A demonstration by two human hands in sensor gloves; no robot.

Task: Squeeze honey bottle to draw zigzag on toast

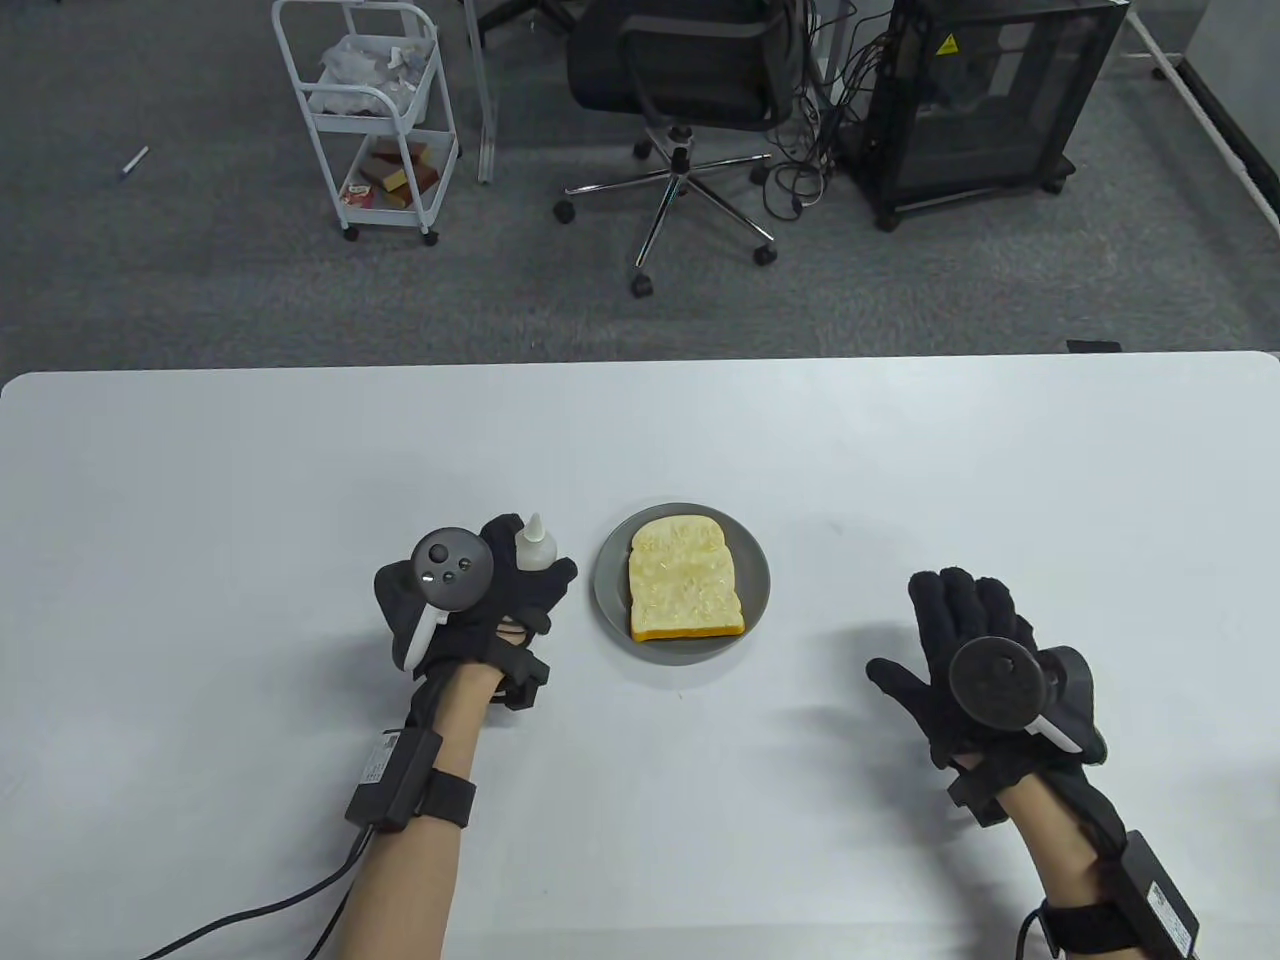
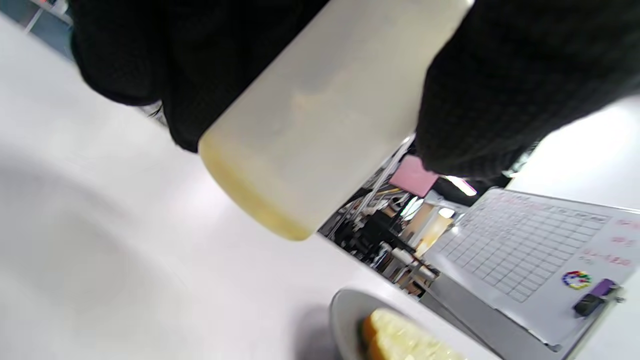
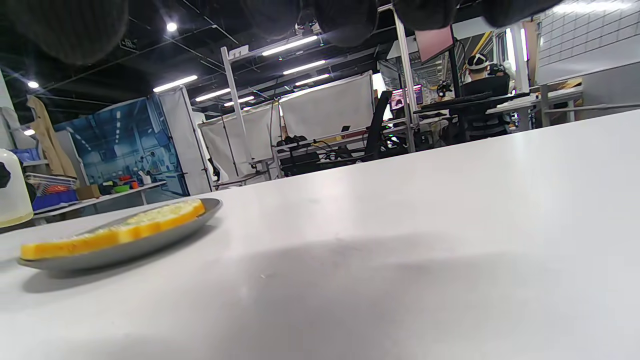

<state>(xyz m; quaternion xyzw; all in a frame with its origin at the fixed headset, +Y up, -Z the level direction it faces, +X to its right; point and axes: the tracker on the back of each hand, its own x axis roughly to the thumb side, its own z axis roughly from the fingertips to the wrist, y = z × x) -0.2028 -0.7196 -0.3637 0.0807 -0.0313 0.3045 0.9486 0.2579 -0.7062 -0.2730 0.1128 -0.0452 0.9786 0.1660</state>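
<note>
My left hand (image 1: 500,600) grips a cloudy, white-nozzled honey bottle (image 1: 534,545), at nine o'clock from the toast (image 1: 685,590); my right hand (image 1: 965,665) lies spread wide.

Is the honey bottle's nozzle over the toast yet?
No. In the table view the honey bottle stands nozzle-up in the left hand, to the left of the plate, not above the toast.

Bright, even overhead light fills all three views, with ceiling strip lights (image 3: 295,45) glaring above the right hand's fingertips. Soft shadows spread on the white table (image 1: 640,440) beneath and beside the right hand (image 1: 985,665). Close under the left hand (image 2: 525,80), the honey bottle (image 2: 320,115) looks blurred and the horizon tilts.
</note>
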